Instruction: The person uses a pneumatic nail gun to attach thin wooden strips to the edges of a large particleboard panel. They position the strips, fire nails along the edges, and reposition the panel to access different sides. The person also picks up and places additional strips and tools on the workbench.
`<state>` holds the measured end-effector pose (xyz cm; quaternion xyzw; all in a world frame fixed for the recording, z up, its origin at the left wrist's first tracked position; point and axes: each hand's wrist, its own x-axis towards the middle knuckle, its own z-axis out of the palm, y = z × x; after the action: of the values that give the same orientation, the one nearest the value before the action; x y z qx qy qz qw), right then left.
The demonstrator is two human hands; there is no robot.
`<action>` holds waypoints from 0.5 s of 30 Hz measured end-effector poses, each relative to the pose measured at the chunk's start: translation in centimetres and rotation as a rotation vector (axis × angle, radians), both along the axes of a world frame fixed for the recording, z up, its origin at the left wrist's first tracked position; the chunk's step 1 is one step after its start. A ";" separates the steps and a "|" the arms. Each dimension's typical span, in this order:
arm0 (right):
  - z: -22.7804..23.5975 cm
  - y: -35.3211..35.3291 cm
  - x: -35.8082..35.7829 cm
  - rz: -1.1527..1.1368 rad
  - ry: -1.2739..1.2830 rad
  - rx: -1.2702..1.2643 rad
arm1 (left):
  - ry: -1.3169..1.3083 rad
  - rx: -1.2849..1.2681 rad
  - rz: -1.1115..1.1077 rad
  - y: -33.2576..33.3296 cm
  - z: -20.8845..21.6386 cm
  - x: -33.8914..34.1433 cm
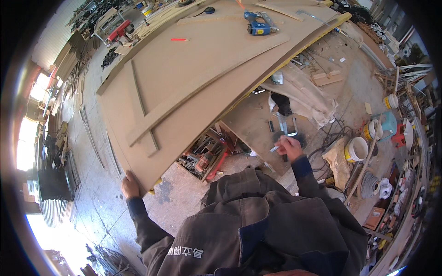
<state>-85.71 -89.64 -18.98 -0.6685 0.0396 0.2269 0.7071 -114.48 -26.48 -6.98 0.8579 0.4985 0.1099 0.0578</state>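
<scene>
A worker in a dark grey jacket stood over a large tan fibreboard sheet (193, 83) laid across the counter (338, 20) in a cluttered workshop. At the sheet's near left corner, the left hand (130, 186) lay flat on the board's edge, fingers spread and closed on nothing, steadying the corner. Narrow strips of the same tan board (142, 99) already lay across the sheet's left half, one long strip running diagonally toward the far right corner; whether they were fixed down could not be told. A red pencil (179, 39) rested near the sheet's far edge, and a blue power tool (258, 25) sat untouched at the far right corner, which suggested that marking and laying out had been done while cutting or fastening remained.

Below the counter's near edge, an open wooden crate of red hand tools (207, 156) sat on the concrete floor (175, 202). To the right of it, the right hand (289, 148) was curled tight around a thin silver metal piece (276, 148), held low over the floor and well apart from the sheet. White plastic buckets (357, 149) stood further right among cables and scrap.
</scene>
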 end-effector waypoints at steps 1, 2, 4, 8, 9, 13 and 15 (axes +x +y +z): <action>1.0 -0.7 1.6 -0.009 0.010 -0.001 | -0.035 -0.018 -0.023 -1.7 -2.9 -0.2; 1.2 -0.7 3.1 -0.011 0.031 0.027 | -0.057 -0.026 0.002 -4.0 -3.2 -0.3; 3.2 0.9 7.0 -0.002 0.113 0.089 | -0.088 -0.038 0.062 -8.6 -2.3 -1.3; 3.6 1.5 17.4 0.000 0.126 0.497 | -0.596 -0.437 0.135 -12.0 -5.6 -6.4; 4.2 1.3 19.8 -0.043 0.120 0.471 | -0.744 -0.548 0.224 -15.2 -4.2 -5.5; 7.1 3.6 27.6 -0.031 0.103 0.536 | -1.328 -1.014 0.405 -23.2 -6.2 -5.6; 6.3 3.1 31.2 -0.023 0.110 0.491 | -1.460 -1.159 0.305 -27.5 -6.4 -1.8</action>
<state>-54.55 -86.53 -12.72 -0.4629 0.0291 0.2575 0.8477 -116.30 -54.02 -13.42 0.3403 0.4229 0.3612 0.7582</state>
